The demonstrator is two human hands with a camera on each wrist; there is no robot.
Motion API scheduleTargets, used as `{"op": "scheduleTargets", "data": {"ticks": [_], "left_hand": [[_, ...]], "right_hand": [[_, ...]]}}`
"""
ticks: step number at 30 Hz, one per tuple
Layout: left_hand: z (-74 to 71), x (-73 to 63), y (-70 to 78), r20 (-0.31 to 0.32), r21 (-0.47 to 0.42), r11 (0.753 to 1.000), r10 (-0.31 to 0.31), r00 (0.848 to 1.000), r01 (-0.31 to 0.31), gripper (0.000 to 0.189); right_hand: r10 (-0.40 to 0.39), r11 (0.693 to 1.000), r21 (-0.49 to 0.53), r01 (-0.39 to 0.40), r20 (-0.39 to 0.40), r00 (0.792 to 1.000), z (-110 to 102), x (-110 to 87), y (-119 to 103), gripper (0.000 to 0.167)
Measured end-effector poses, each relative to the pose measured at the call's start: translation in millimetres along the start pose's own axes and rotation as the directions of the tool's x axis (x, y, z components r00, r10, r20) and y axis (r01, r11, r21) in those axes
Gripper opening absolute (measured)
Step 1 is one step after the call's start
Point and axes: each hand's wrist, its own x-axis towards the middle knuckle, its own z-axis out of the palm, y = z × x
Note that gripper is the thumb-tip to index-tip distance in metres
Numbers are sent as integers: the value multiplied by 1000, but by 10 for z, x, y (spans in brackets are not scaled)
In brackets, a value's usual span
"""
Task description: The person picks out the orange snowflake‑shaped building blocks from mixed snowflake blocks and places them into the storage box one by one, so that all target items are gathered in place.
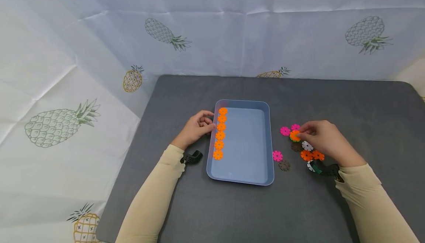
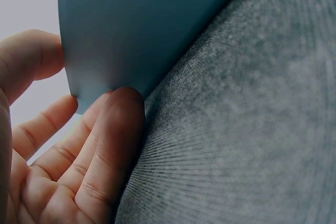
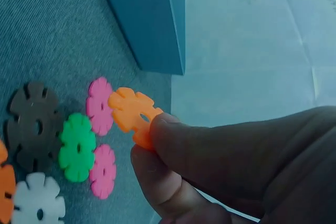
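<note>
A shallow blue-grey tray (image 1: 245, 143) lies on the dark tabletop, with a column of several orange flower-shaped discs (image 1: 220, 135) along its left side. My left hand (image 1: 199, 127) holds the tray's left wall, its thumb at the rim and fingertips against the outside (image 2: 121, 124). To the right of the tray, my right hand (image 1: 320, 138) pinches an orange notched disc (image 3: 128, 109) between thumb and forefinger. Beneath and around that disc lie a green disc (image 3: 77, 148), pink discs (image 3: 103, 171), a dark brown disc (image 3: 34, 124) and a white disc (image 3: 39, 203).
One pink disc (image 1: 277, 156) and one brown disc (image 1: 284, 165) lie close to the tray's right wall. Darker orange discs (image 1: 307, 155) lie near the right wrist. A white cloth with pineapple prints (image 1: 232, 44) hangs behind the grey table (image 1: 232, 213).
</note>
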Motion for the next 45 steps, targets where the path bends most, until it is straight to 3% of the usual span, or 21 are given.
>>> {"op": "scheduleTargets", "data": {"ticks": [16,29,39,45], "left_hand": [[8,-4,-58,-6,10,1000,22,1000,-22,43],[0,-1,-14,-1,11,1000,-3,1000,3,43],[-6,11,-17,-1,10,1000,-2,1000,2,43],[-8,9,-17,-6,12,1000,-5,1000,5,44]], "right_hand": [[-42,998,40,45,-72,997,162,-45,-232,23],[-74,994,81,76,-25,997,184,-7,-548,15],[-117,988,99,121,-38,992,309,14,-733,12],[-146,981,125,146,-4,989,378,54,-854,11]]}}
